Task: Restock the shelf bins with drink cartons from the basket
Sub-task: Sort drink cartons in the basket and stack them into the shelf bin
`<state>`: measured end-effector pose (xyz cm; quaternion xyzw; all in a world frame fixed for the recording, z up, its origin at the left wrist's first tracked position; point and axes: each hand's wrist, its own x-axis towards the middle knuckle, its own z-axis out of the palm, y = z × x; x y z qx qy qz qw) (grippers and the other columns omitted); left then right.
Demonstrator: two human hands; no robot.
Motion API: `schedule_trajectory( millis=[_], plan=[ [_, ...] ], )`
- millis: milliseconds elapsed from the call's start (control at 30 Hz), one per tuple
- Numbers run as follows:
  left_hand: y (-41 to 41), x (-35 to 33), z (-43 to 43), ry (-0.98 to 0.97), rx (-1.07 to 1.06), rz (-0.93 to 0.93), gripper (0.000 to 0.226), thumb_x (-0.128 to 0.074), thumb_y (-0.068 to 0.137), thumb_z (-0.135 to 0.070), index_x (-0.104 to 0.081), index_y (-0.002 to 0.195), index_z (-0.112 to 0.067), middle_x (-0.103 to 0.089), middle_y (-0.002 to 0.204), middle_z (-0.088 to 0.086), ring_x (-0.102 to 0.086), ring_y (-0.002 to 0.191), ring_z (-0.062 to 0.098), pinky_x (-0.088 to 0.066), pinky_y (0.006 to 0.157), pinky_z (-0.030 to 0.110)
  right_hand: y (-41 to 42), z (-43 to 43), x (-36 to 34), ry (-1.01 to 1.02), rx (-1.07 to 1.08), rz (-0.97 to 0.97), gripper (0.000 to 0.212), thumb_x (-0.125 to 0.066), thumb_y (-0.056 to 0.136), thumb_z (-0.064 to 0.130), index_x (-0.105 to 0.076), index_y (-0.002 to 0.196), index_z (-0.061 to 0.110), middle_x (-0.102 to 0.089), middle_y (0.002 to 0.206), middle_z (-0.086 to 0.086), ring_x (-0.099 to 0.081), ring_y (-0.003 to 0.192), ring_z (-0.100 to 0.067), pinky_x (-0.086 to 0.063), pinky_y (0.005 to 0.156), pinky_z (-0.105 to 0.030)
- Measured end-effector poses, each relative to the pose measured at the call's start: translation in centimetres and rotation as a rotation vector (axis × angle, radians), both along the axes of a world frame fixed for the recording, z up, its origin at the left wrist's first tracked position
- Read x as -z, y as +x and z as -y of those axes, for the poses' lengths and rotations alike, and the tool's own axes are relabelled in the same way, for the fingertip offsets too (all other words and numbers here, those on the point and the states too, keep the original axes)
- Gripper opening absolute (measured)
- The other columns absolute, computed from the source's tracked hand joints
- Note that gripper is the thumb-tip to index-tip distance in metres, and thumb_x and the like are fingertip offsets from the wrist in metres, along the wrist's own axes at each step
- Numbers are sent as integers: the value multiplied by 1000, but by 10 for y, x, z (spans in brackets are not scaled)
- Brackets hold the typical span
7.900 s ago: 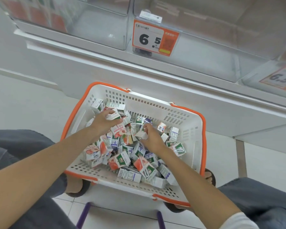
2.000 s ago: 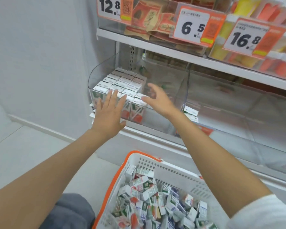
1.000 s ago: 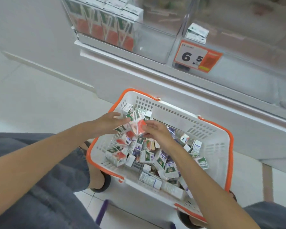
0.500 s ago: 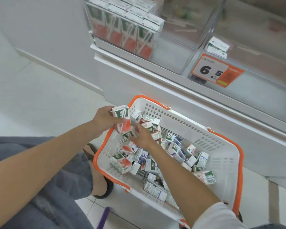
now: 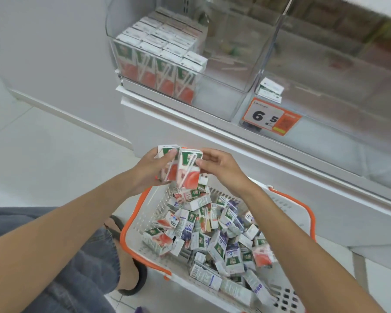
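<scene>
Our left hand curls its fingers round a small green, white and red drink carton, held upright. Our right hand pinches a second carton of the same print by its right edge, between thumb and fingertips. The two cartons touch side by side. They sit just above the 11 o'clock corner of the white slotted plastic basket with its orange rim. The basket rests on the floor at 5 o'clock from the hands, part filled with a loose heap of mixed cartons.

At 12 o'clock from the hands stands the clear plastic shelf bin. Rows of matching upright cartons fill its left part, up against the front wall. Its right part, from the last row to the clear side wall at 1 o'clock, is open room. Between the hands and the bin runs the white shelf ledge, its edge jutting toward us. An orange and white price tag reading 6.5 hangs at 2 o'clock. Pale floor tiles lie open at 9 o'clock. Our denim knee is at 7 o'clock, near the basket's left rim.

Half a second ago the left hand held its carton alone at the basket rim, while the right hand was down in the heap. Now the right hand has come up with a carton, and both hands are nearer the ledge.
</scene>
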<state>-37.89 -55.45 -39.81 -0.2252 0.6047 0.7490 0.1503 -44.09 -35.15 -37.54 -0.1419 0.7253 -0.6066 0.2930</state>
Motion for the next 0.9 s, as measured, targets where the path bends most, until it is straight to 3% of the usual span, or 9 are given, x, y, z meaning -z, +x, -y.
schedule_trajectory(
  millis=[133,233,300,433,533,633,700,800,900],
  plan=[
    [-2,-24,-15,-11,170,-93,76,-87,59,-27,-48,124,-31,-72,102,-1,-72,90,19,-58,70,33,7,10,-26,-25,13,37,34,-61,94,8,-55,127,10,-60,123,-17,-68,88,-12,-58,78,-26],
    [-3,-45,-14,-83,234,-152,78,-85,67,-7,-47,130,-31,-66,115,4,-71,96,22,-59,77,36,2,12,-48,36,-100,62,69,-67,91,25,-31,148,35,-42,141,11,-59,114,-8,-55,93,-36],
    [-8,-65,-11,-142,283,-234,79,-86,69,-9,-46,133,-34,-63,118,4,-71,93,18,-58,72,31,-4,18,-68,47,-167,8,78,-71,87,23,-28,151,34,-55,130,22,-60,115,-9,-53,96,-32],
    [-38,-114,6,-279,211,-438,99,-90,60,-23,-39,143,-36,-58,122,-5,-68,94,10,-55,64,23,-32,33,-119,-13,-77,-201,57,-75,82,12,-52,134,12,-68,118,-6,-65,106,-19,-54,89,-32],
    [-71,-145,25,-607,183,-614,116,-89,50,-49,-28,148,-35,-49,129,-17,-57,108,-3,-47,84,15,-63,41,-156,-65,108,-383,56,-79,79,13,-53,129,13,-68,113,-5,-65,99,-13,-55,89,-32],
    [-108,-152,50,-1219,207,-699,108,-74,61,-68,-28,150,-28,-28,155,-2,-27,141,18,-26,115,38,-101,52,-178,-51,292,-602,61,-82,76,17,-49,127,11,-64,108,0,-64,90,2,-52,77,-16],
    [-129,-144,66,-1534,324,-635,105,-53,66,-82,-25,152,-28,-18,160,1,-14,147,21,-12,119,48,-132,63,-178,18,390,-677,62,-84,73,20,-47,123,15,-61,113,-5,-63,101,-8,-55,86,-29],
    [-146,-120,81,-1706,413,-559,89,-40,78,-80,-20,151,-32,-14,161,-1,-8,149,19,2,118,54,-170,79,-167,198,484,-684,74,-85,70,29,-45,131,14,-55,127,-6,-58,113,-20,-51,97,-43],
    [-150,-104,85,-1751,325,-643,79,-41,81,-74,-24,148,-36,-24,158,-3,-18,147,16,1,118,53,-192,91,-147,276,330,-554,89,-84,74,28,-33,144,9,-51,136,-2,-53,114,-14,-48,94,-28]
  ],
)
